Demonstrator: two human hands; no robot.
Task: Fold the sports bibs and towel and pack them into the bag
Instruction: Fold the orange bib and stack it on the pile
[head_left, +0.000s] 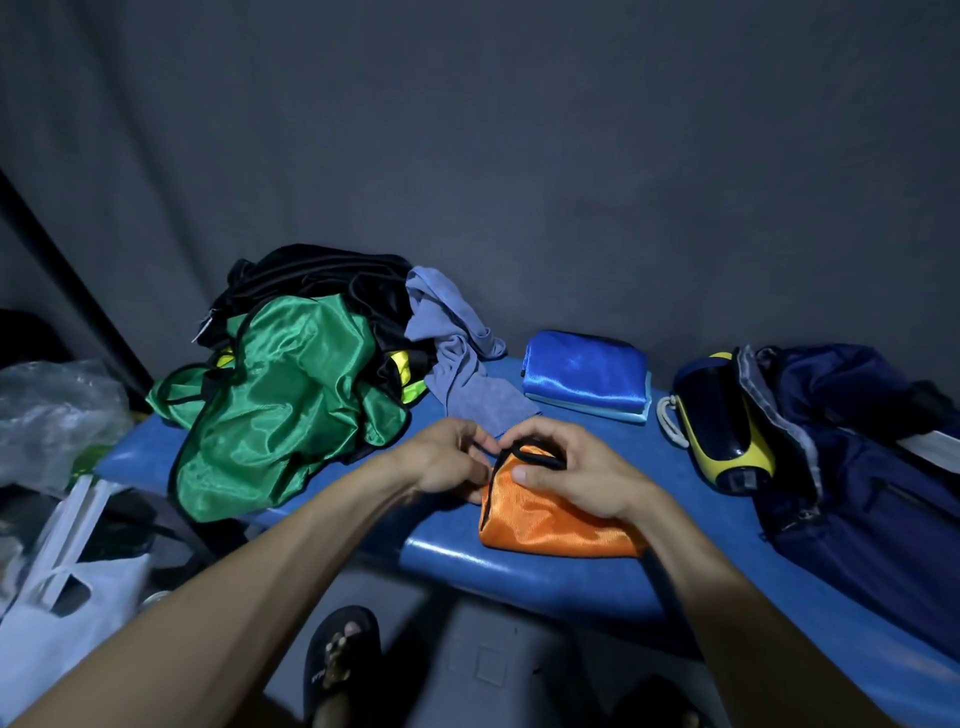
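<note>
Bibs: one orange (550, 525), one green (280, 410), one blue folded (584, 371), black and yellow-trimmed ones heaped, number unclear. One grey-blue towel (457, 358). One navy bag (857, 467), two hands.

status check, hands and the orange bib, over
Both hands on the shiny orange bib: left hand pinching its black trim, right hand pressing the fold. Folded blue bib set aside. Green bib pile unfolded.

Dim, bluish light with dark vignetted corners, wide-angle bending at edges, soft grainy detail.
</note>
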